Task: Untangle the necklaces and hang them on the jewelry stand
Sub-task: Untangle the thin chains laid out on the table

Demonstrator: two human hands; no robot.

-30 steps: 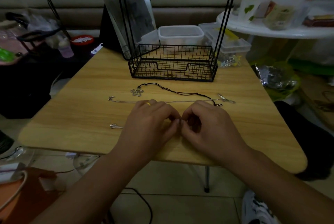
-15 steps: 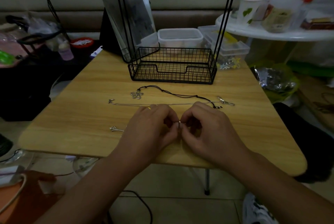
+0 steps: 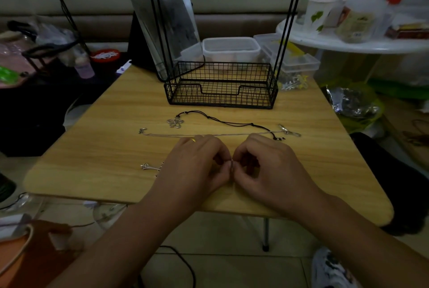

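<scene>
A: Wooden table (image 3: 104, 171), centre of frame: what does each grip hold?

B: I see the left hand (image 3: 195, 162) and right hand (image 3: 269, 167) meeting fingertip to fingertip, both pinching a small silver clasp (image 3: 232, 160).

A: Other necklaces?

B: Black cord necklace (image 3: 232, 122) with flower pendant (image 3: 175, 123) and thin silver chain (image 3: 171, 134) lie just above the hands; jewelry stand (image 3: 220, 88) sits higher, centre. Key-shaped pendant (image 3: 148, 167) lies left of the left hand.
</scene>
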